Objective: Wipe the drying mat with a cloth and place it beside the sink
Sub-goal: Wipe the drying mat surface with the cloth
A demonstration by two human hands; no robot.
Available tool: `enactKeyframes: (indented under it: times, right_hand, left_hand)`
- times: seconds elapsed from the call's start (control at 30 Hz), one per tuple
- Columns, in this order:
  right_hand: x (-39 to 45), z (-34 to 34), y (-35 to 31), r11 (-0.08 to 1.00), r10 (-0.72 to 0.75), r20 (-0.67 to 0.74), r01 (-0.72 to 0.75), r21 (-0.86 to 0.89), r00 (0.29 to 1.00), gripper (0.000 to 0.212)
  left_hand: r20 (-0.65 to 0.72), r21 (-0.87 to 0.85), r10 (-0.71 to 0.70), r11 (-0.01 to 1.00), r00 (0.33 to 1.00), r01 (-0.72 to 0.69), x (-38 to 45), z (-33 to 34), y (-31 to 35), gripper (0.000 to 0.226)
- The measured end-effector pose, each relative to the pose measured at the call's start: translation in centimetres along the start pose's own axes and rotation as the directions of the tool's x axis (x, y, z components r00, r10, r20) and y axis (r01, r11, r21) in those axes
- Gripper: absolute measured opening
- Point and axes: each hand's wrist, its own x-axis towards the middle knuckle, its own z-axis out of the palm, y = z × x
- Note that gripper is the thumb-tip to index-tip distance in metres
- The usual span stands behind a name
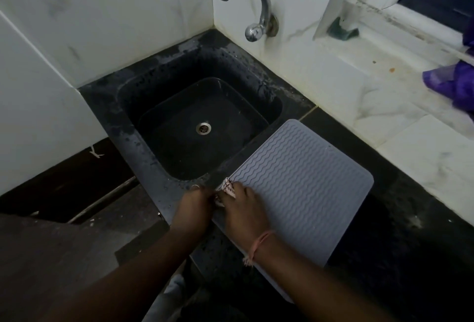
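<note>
1. The grey ribbed mat (295, 188) lies flat on the dark table (400, 219), just beside the sink (195, 126) on its right; its left edge runs close along the sink's rim.
2. The cloth (227, 189), small, pale and patterned, sits bunched at the mat's near-left corner, mostly hidden beneath the right hand (243, 209).
3. The right hand's fingers (237, 191) curl over the cloth and press it onto the mat. The left hand (195, 206) meets the same corner with fingers bent; whether it pinches the mat's edge or the cloth cannot be told.
4. Judged step: wiping, at one corner. The far and right parts of the mat appear unvisited.
5. Advice: keep the left hand anchoring the corner so the mat does not slide; sweep the cloth along the wavy ribs, not across them, so it reaches into the grooves.
6. Edges: a stroke to the left ends at the sink's drop; a wall (384, 106) of white tile rises beyond the mat's far side.
7. Open room: bare table lies to the right of the mat, allowing long strokes that way. The tap (254, 6) stands well apart, above the sink.
</note>
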Motion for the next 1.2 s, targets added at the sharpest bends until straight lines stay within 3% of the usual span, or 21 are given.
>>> enactKeyframes:
  times: [0.1, 0.2, 0.27, 0.33, 0.4, 0.53, 0.7, 0.8, 0.93, 1.0, 1.1, 1.2]
  right_hand:
    - [3.2, -2.1, 4.5, 0.996, -0.077, -0.041, 0.075, -0.042, 0.996, 0.042]
    - [7.5, -4.6, 10.1, 0.983, 0.138, -0.105, -0.149, -0.103, 0.985, 0.043]
    - [9.5, -5.9, 12.0, 0.935, 0.34, -0.097, -0.347, -0.075, 0.936, 0.049]
    - [9.9, -6.4, 11.3, 0.903, 0.42, -0.108, -0.427, -0.052, 0.901, 0.049]
    - [8.6, -5.5, 8.6, 0.937, 0.346, -0.12, -0.35, -0.015, 0.931, 0.041]
    - [3.8, -1.4, 2.2, 0.994, 0.111, -0.031, -0.111, 0.005, 0.993, 0.034]
    - [5.6, -3.4, 7.0, 0.999, 0.023, -0.061, -0.026, -0.048, 0.998, 0.042]
    - [9.3, -5.8, 11.4, 0.976, 0.181, -0.089, -0.19, -0.103, 0.979, 0.037]
    - [11.6, -7.6, 13.4, 0.876, 0.468, -0.143, -0.479, -0.056, 0.872, 0.037]
    - [10.4, -7.0, 10.6, 0.894, 0.448, -0.13, -0.442, 0.068, 0.885, 0.037]
    - [6.1, -3.5, 4.0, 0.963, 0.214, -0.018, -0.208, 0.17, 0.977, 0.032]
    - [3.4, -1.5, 1.8, 0.992, 0.085, 0.002, -0.085, 0.092, 0.996, 0.033]
  left_hand:
    - [0.042, 0.017, 0.014, 1.0, 0.999, -0.014, 0.1, -0.3, 0.2, 0.025]
    - [0.086, 0.126, -0.059, 0.991, 0.995, 0.048, 0.7, -0.7, 1.3, 0.03]
    - [0.13, 0.214, -0.075, 0.976, 0.989, 0.046, 1.2, -0.7, 2.1, 0.047]
    - [0.189, 0.266, -0.095, 0.963, 0.977, 0.042, 1.7, -0.7, 2.8, 0.065]
    - [0.206, 0.323, -0.111, 0.946, 0.972, 0.039, 2.3, -0.7, 3.3, 0.066]
    - [0.203, 0.357, -0.117, 0.933, 0.972, 0.038, 3.0, -0.1, 3.7, 0.04]
    - [0.222, 0.357, -0.163, 0.931, 0.961, 0.075, 3.5, 0.3, 3.7, 0.045]
    - [0.234, 0.361, -0.175, 0.929, 0.956, 0.082, 3.7, 0.0, 4.0, 0.047]
    - [0.237, 0.388, -0.175, 0.919, 0.956, 0.072, 3.7, -0.1, 4.4, 0.046]
    - [0.236, 0.399, -0.169, 0.915, 0.957, 0.063, 3.8, 0.0, 4.3, 0.047]
    - [0.26, 0.37, -0.185, 0.926, 0.948, 0.079, 4.1, 0.2, 4.2, 0.039]
    - [0.277, 0.358, -0.187, 0.93, 0.942, 0.079, 4.2, 0.0, 4.0, 0.029]
